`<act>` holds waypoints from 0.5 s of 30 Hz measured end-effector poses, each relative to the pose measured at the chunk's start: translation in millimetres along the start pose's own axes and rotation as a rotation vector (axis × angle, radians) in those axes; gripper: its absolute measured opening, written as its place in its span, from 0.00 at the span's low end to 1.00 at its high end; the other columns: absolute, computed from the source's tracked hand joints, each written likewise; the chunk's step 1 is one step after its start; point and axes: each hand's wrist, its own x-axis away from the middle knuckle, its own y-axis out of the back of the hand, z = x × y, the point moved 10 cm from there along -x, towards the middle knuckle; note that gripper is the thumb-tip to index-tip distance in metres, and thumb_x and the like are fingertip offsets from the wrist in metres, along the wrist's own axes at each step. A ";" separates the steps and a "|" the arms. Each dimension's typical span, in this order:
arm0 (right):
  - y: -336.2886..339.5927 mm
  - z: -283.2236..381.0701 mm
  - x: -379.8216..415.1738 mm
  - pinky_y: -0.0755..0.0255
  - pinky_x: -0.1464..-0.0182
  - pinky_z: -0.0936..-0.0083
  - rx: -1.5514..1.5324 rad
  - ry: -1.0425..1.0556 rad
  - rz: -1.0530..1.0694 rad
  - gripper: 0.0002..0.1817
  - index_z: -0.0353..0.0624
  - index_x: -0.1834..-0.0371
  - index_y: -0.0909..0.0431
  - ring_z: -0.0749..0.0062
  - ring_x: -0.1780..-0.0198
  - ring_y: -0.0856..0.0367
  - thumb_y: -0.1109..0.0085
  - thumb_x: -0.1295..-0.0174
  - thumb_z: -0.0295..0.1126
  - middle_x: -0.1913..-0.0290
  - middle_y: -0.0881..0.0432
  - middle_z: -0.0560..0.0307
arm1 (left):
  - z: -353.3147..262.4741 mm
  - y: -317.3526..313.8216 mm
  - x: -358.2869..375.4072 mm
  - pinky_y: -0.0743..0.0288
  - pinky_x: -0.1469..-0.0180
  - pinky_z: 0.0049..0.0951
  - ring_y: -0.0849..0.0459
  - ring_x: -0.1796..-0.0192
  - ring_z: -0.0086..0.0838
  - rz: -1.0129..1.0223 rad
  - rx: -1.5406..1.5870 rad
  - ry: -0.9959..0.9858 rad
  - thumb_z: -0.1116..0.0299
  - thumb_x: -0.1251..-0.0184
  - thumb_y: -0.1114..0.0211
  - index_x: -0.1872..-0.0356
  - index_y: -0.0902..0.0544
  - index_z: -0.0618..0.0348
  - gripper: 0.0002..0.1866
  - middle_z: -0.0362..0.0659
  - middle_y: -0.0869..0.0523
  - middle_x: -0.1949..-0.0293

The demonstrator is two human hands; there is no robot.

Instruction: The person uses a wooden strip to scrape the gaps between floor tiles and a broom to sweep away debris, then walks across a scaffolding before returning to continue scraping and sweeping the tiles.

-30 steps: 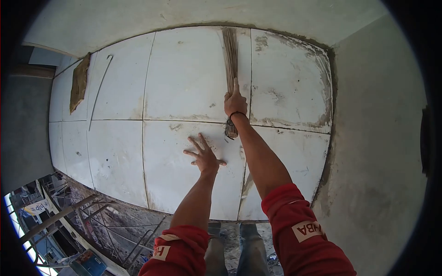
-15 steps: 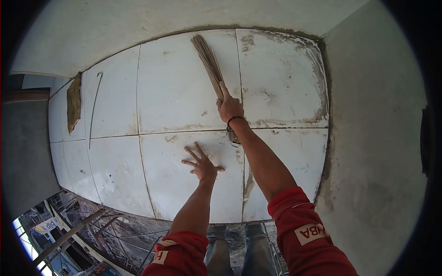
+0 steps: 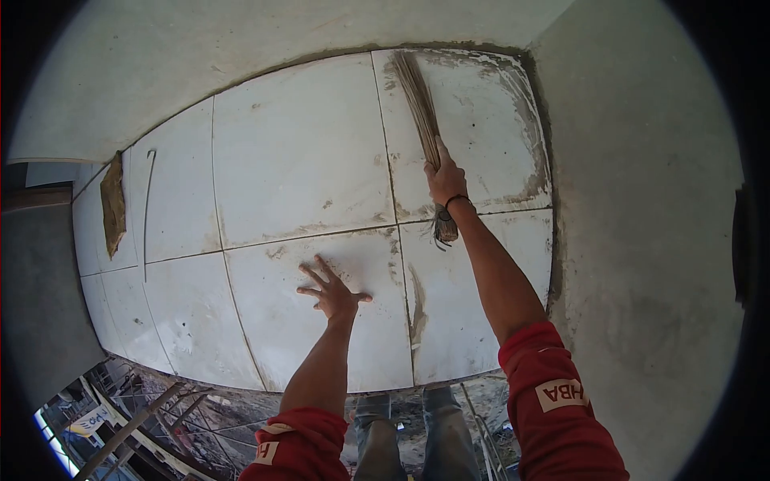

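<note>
A stick broom (image 3: 419, 104), a bundle of thin brown twigs tied near its butt, is gripped in my right hand (image 3: 447, 181). Its spread tips touch the dusty upper right tile (image 3: 489, 120), close to the back wall. My left hand (image 3: 330, 293) lies with fingers spread on the front middle tile (image 3: 321, 353), holding nothing. Brown dirt streaks mark the tile joints, and pale smears of mortar run along the right border of the white surface.
A bent metal rod (image 3: 148, 208) and a torn brown piece of material (image 3: 114, 204) lie at the left. Plastered walls (image 3: 642, 240) border the back and right. Beyond the front edge, far below, are wooden poles (image 3: 136, 429) and rubble.
My right hand has swept the broom rightward, from the upper middle tile onto the upper right one. My left hand stays spread on the same tile; the view has shifted slightly.
</note>
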 end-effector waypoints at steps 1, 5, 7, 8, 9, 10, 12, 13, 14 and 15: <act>7.0 -23.5 -9.2 0.13 0.40 0.42 -0.138 -0.114 -0.053 0.45 0.64 0.07 0.49 0.31 0.46 0.09 0.39 0.24 0.43 0.46 0.08 0.31 | 1.0 -1.0 -0.2 0.14 0.38 0.79 0.65 0.17 0.92 -0.003 -0.003 0.001 0.48 0.73 0.00 0.10 0.78 0.40 0.99 0.60 0.82 0.11; 11.5 -21.2 -9.3 0.13 0.39 0.44 -0.202 -0.160 -0.037 0.46 0.64 0.07 0.49 0.32 0.45 0.08 0.38 0.25 0.44 0.44 0.08 0.34 | -2.1 -0.8 -1.2 0.13 0.39 0.78 0.65 0.17 0.93 0.000 -0.022 0.006 0.47 0.74 0.00 0.10 0.79 0.41 0.99 0.60 0.83 0.11; 19.4 -14.2 -7.3 0.14 0.36 0.45 -0.230 -0.176 0.064 0.46 0.63 0.07 0.48 0.31 0.43 0.09 0.37 0.26 0.45 0.42 0.09 0.34 | -0.3 -1.7 -2.2 0.13 0.40 0.78 0.64 0.17 0.93 -0.014 -0.026 0.008 0.47 0.74 0.00 0.10 0.79 0.41 1.00 0.60 0.82 0.11; 20.5 -14.5 -9.6 0.14 0.36 0.45 -0.228 -0.177 0.064 0.46 0.63 0.07 0.48 0.31 0.43 0.09 0.37 0.26 0.45 0.42 0.09 0.34 | -0.4 -2.8 -2.7 0.13 0.40 0.77 0.64 0.17 0.93 -0.027 -0.027 0.006 0.47 0.74 0.00 0.10 0.79 0.42 1.00 0.61 0.82 0.11; 24.7 -16.8 -12.8 0.14 0.35 0.45 -0.279 -0.214 0.007 0.46 0.63 0.07 0.48 0.32 0.42 0.09 0.37 0.26 0.45 0.41 0.09 0.34 | -1.4 -4.7 -3.7 0.13 0.40 0.77 0.64 0.17 0.93 -0.027 -0.025 0.002 0.47 0.74 0.00 0.10 0.79 0.42 1.00 0.61 0.82 0.11; 26.4 -19.8 -12.7 0.15 0.35 0.45 -0.334 -0.254 -0.051 0.46 0.64 0.07 0.47 0.32 0.42 0.09 0.37 0.26 0.46 0.40 0.09 0.34 | -0.1 -6.1 -4.6 0.12 0.40 0.76 0.64 0.17 0.93 -0.021 -0.026 -0.001 0.47 0.74 0.00 0.10 0.79 0.42 1.00 0.61 0.81 0.11; 8.1 1.2 -10.0 0.12 0.39 0.46 -0.126 -0.144 0.048 0.44 0.65 0.08 0.45 0.35 0.47 0.07 0.38 0.26 0.44 0.43 0.08 0.35 | -1.2 -3.0 -4.5 0.11 0.40 0.75 0.65 0.17 0.93 -0.020 -0.038 -0.005 0.47 0.74 0.00 0.10 0.79 0.42 1.00 0.61 0.81 0.11; 10.7 -4.1 -12.0 0.11 0.40 0.47 -0.199 -0.166 0.076 0.44 0.64 0.08 0.45 0.35 0.48 0.06 0.39 0.26 0.43 0.43 0.08 0.35 | -1.5 -2.9 -4.6 0.11 0.40 0.73 0.65 0.17 0.92 -0.021 -0.042 0.001 0.47 0.74 0.00 0.10 0.79 0.41 1.00 0.61 0.80 0.10; 20.5 -5.1 -11.4 0.11 0.40 0.47 -0.268 -0.189 0.106 0.44 0.64 0.07 0.45 0.35 0.48 0.06 0.39 0.26 0.43 0.43 0.08 0.34 | -0.6 -4.5 -2.8 0.10 0.40 0.71 0.65 0.17 0.92 -0.017 -0.044 0.010 0.47 0.74 0.00 0.10 0.78 0.41 0.99 0.61 0.80 0.10; 31.7 -9.6 -10.0 0.11 0.39 0.47 -0.374 -0.278 0.077 0.43 0.64 0.08 0.45 0.36 0.48 0.06 0.40 0.26 0.43 0.43 0.08 0.34 | 1.0 -6.8 -3.0 0.10 0.40 0.71 0.65 0.17 0.92 -0.016 -0.043 0.012 0.47 0.74 0.00 0.10 0.78 0.41 0.99 0.61 0.80 0.10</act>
